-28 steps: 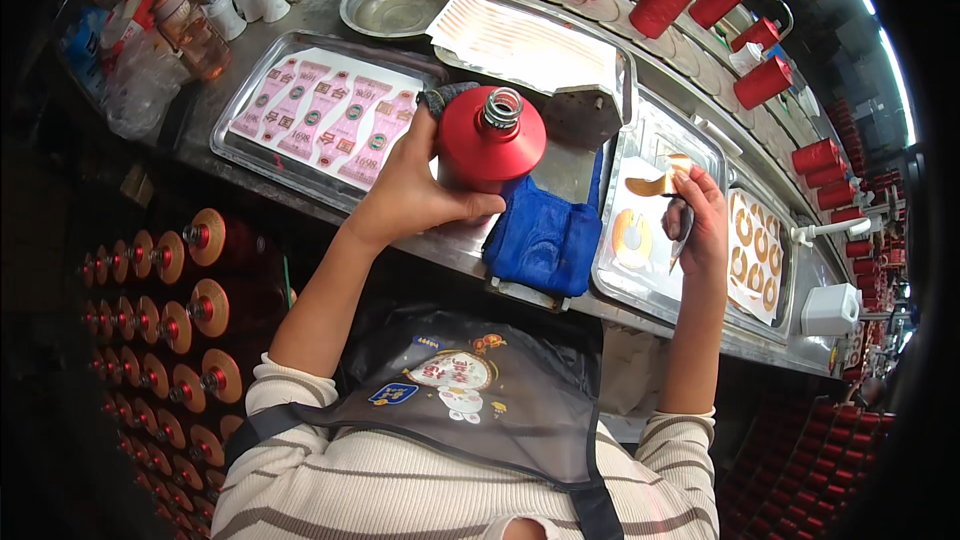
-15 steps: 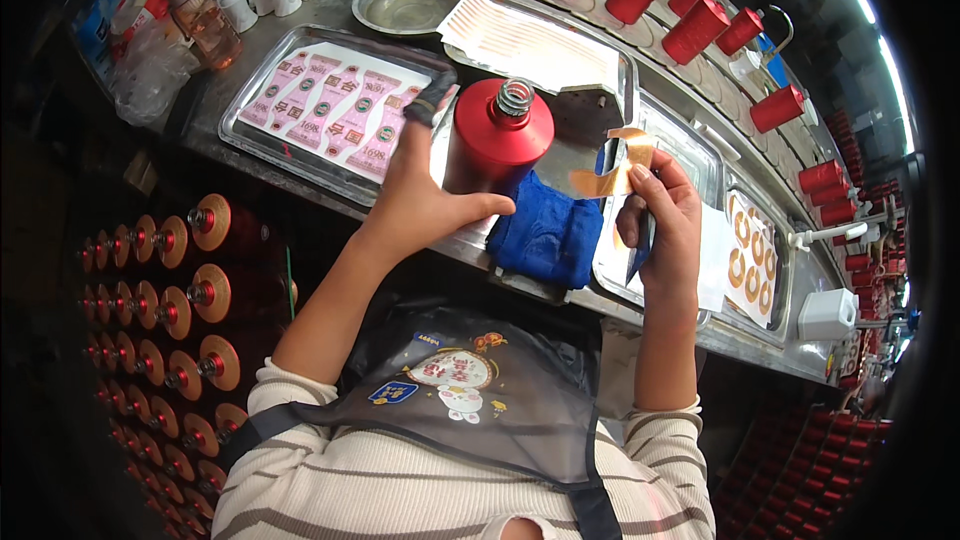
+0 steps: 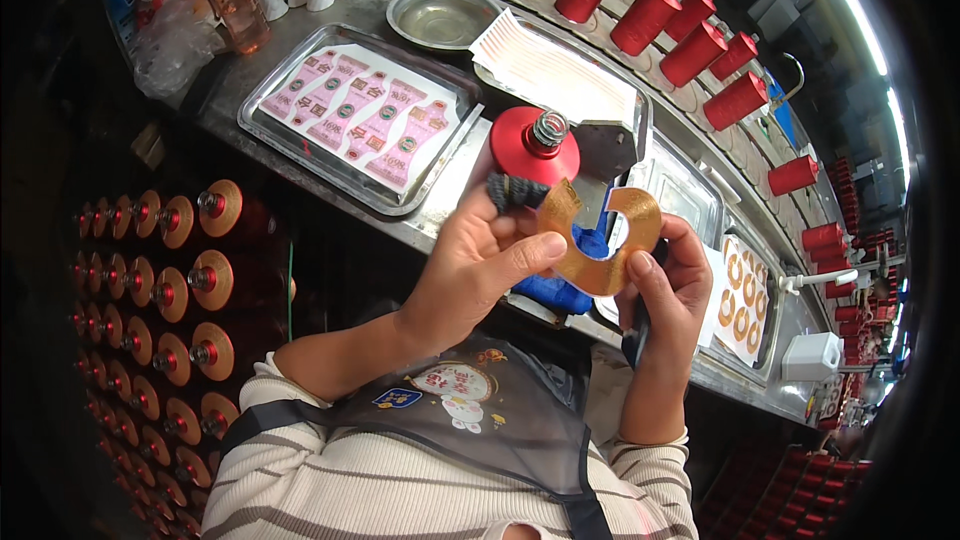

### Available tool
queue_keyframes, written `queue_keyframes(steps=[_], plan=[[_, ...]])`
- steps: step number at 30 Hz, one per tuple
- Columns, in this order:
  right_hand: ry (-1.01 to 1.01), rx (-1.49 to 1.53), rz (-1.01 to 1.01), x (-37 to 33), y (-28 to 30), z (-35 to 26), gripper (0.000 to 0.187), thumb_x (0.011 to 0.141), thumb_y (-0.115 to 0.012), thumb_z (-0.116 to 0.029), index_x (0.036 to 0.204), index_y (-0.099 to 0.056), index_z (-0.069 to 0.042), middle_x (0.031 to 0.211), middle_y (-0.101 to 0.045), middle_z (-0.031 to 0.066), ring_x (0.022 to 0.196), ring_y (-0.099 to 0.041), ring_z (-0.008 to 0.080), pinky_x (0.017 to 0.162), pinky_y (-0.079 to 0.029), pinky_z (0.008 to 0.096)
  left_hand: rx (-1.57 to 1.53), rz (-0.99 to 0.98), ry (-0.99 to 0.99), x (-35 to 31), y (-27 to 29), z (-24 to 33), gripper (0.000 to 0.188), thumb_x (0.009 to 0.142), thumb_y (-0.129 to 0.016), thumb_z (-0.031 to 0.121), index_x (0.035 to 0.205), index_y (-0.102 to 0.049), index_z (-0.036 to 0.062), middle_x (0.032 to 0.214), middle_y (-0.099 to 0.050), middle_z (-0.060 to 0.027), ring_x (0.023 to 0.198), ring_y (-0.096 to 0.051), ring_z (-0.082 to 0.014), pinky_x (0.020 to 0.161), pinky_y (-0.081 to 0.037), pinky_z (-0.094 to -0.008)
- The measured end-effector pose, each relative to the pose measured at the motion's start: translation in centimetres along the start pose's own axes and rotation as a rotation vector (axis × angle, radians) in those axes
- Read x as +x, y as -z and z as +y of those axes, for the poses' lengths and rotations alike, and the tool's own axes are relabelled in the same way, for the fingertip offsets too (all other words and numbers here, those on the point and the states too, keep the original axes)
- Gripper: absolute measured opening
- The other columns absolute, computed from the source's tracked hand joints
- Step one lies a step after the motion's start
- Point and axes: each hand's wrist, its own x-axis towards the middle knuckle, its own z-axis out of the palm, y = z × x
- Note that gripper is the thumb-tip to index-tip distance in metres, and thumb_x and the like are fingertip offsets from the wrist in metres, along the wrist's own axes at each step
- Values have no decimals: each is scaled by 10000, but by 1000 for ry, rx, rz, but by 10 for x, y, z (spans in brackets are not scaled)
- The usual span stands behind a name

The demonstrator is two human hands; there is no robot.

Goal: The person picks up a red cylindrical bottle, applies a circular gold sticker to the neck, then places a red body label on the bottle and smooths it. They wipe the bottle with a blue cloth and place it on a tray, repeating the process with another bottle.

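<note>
Between my two hands is a gold C-shaped label, its open side facing away from me. My left hand pinches its left arm between thumb and fingers; a dark wrap covers one fingertip. My right hand grips its right side and also has a dark, slim tool tucked in the palm, its kind partly hidden. Just beyond my left fingers stands a red bottle with a clear threaded glass neck. A blue cloth lies below the label, partly covered by it and my hands.
A metal tray holds pink printed labels at the left. Behind it sit a steel bowl and striped label sheets. Gold ring labels lie in a tray at right. Red bottles line the curved conveyor; capped-collar bottles stand lower left.
My left hand has left the bottle's side and moved right to take the label's other arm. The label now spreads flatter between both hands, where my right hand alone held it curled.
</note>
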Motion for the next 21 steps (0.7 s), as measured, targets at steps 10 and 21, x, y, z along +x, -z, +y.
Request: queue_keyframes(steps=[10,21], plan=[[336,-279,-136,71,-6,25,387,952,-619,44,1335,-567,28,1163,-641,69,1086,-614,119,918,-497,254,709,304,-600,34,24,-10,316,883,-739,-7,1150,-573,19,917,-657,-15,762,-631,-56,681,-530,-219],[11,8,-48,100,-11,40,556,936,-654,-54,1457,-466,-3,1075,-622,43,678,-547,48,554,-421,185,547,269,-515,50,52,-9,565,870,-747,93,1342,-451,1,1272,-513,-112,1198,-496,-178,1070,-387,-350]])
